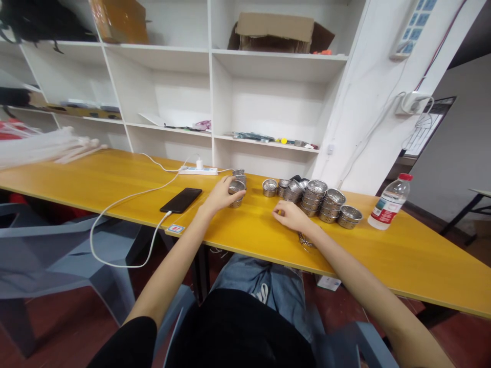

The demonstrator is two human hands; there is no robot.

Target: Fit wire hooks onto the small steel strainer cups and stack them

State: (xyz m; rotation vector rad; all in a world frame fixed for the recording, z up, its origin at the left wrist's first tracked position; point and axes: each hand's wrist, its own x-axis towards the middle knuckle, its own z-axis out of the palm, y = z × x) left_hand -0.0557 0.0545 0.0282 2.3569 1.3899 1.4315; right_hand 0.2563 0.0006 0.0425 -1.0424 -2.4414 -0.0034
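My left hand (221,194) is wrapped round a small round metal strainer cup (236,190) standing on the yellow table (115,181). More of these metal cups are stacked just behind it (239,175). My right hand (290,215) rests on the table with its fingers curled, a little in front of a cluster of stacked metal strainer cups (314,194). Whether the curled fingers hold anything is hidden. A metal bracelet (305,240) shows at my right wrist.
A black phone (181,200) lies left of my left hand, its white cable (115,214) running to a power strip (199,170). A water bottle (389,202) stands at the right. White shelves (210,102) rise behind the table. Grey chairs (57,250) stand at the left.
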